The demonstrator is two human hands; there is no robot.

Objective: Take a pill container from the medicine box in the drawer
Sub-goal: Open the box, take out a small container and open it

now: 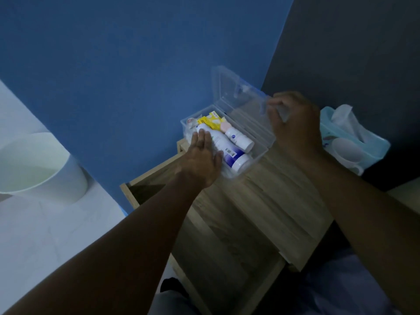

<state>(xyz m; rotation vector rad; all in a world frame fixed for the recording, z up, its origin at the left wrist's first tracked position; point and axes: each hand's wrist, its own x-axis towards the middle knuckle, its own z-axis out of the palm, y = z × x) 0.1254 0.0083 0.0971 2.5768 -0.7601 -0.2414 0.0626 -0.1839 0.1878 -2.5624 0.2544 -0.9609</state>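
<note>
A clear plastic medicine box [261, 153] sits on top of a wooden cabinet, its lid [236, 92] swung up and back. Inside lie a tall white bottle [223, 144] with a dark blue band, a smaller white container [239, 138] with a pink cap, and a yellow packet [210, 121]. My left hand [202, 155] lies flat with fingers apart on the tall bottle and the box's near-left side. My right hand [293, 123] pinches the far right edge of the raised lid.
An open wooden drawer [136, 189] juts out at the left of the cabinet [261, 201]. A teal tissue pack [354, 137] lies at the right. A white bin [41, 164] stands on the floor at the left. Blue wall behind.
</note>
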